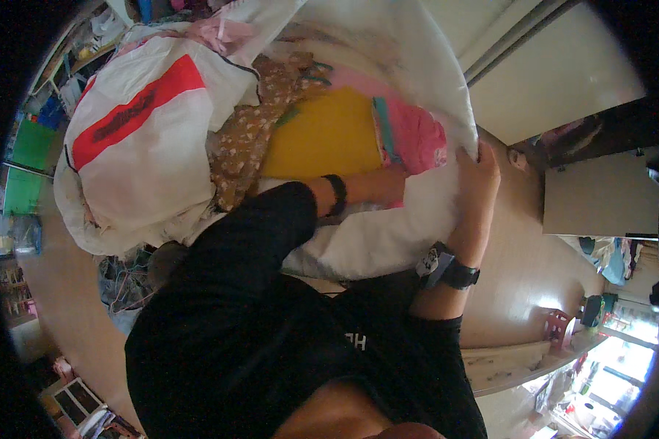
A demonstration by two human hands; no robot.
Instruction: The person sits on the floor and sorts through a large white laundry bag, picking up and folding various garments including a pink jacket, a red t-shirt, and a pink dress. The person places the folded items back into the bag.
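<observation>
A large white woven sack (362, 247) lies open before me with folded cloth inside: a mustard-yellow piece (324, 137), a pink one (417, 137) with a teal strip beside it, and a brown patterned one (241, 137). My left hand (387, 185) reaches into the sack, against the lower edge of the pink and yellow cloth; its fingers are blurred and partly hidden. My right hand (480, 164) grips the sack's rim on the right side. A white cloth bag with a red band (143, 120) rests at the left of the pile.
A pale cabinet (598, 203) stands on the brown floor to the right. A red plastic crate (559, 328) is at the lower right, near a bright window. Dark tangled items (126, 285) lie below the banded bag. Cluttered shelves line the left side.
</observation>
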